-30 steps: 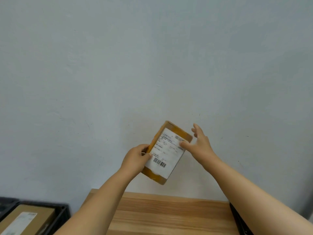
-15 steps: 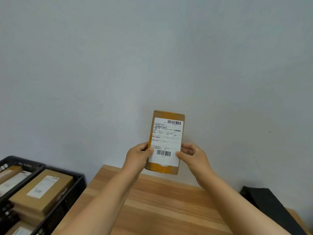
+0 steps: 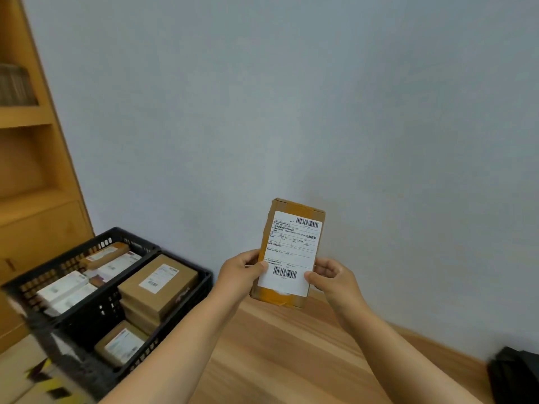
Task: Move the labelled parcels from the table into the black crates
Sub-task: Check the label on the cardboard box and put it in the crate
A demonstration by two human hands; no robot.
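A brown cardboard parcel (image 3: 291, 252) with a white barcode label stands upright in the air above the wooden table (image 3: 280, 354), label facing me. My left hand (image 3: 242, 272) grips its lower left edge, thumb on the label. My right hand (image 3: 332, 277) grips its lower right edge the same way. Two black crates stand to the left of the table: the nearer crate (image 3: 180, 313) holds stacked brown parcels (image 3: 159, 282), the farther crate (image 3: 55, 275) holds several white and brown parcels.
A wooden shelf unit (image 3: 32, 170) rises at the far left behind the crates. A grey wall runs along the table's back edge. A black object (image 3: 516, 374) sits at the table's right end. Yellow-black tape marks the floor at bottom left.
The parcel went from tilted to upright, and my right hand closed onto its lower right edge. My view swung left, bringing the crates and shelf unit into sight.
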